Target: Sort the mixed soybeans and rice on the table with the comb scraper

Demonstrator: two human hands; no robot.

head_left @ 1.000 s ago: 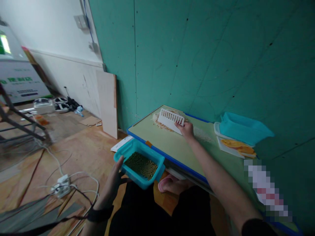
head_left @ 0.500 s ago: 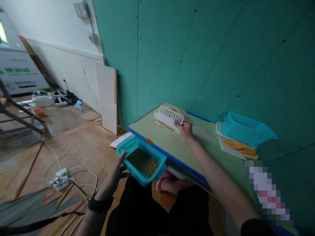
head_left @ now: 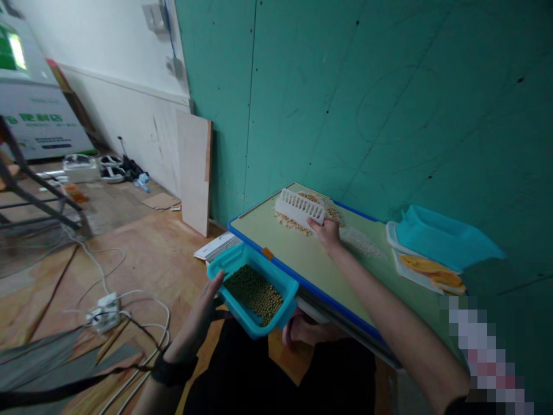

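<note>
My left hand [head_left: 206, 308] grips the near end of a teal tray [head_left: 276, 278] filled with small green beans [head_left: 254, 294], held against the blue front edge of a pale green desk [head_left: 298, 256]. My right hand [head_left: 327, 233] reaches across the desk and is closed on one end of a white slotted scraper [head_left: 299, 209]. The scraper stands on edge in a scatter of yellow beans [head_left: 292, 222] at the desk's far left corner. A patch of white grains [head_left: 360, 242] lies just right of that hand.
An upturned teal tray [head_left: 444, 239] lies on white trays with a yellow item [head_left: 432, 270] at the desk's right. A teal wall rises behind the desk. A board [head_left: 194, 170] leans on it. A power strip [head_left: 103, 311] and cables lie on the wooden floor.
The view has shifted slightly, and the teal tray with green beans sits a little further right along the desk edge. The right hand and scraper stay over the yellow beans.
</note>
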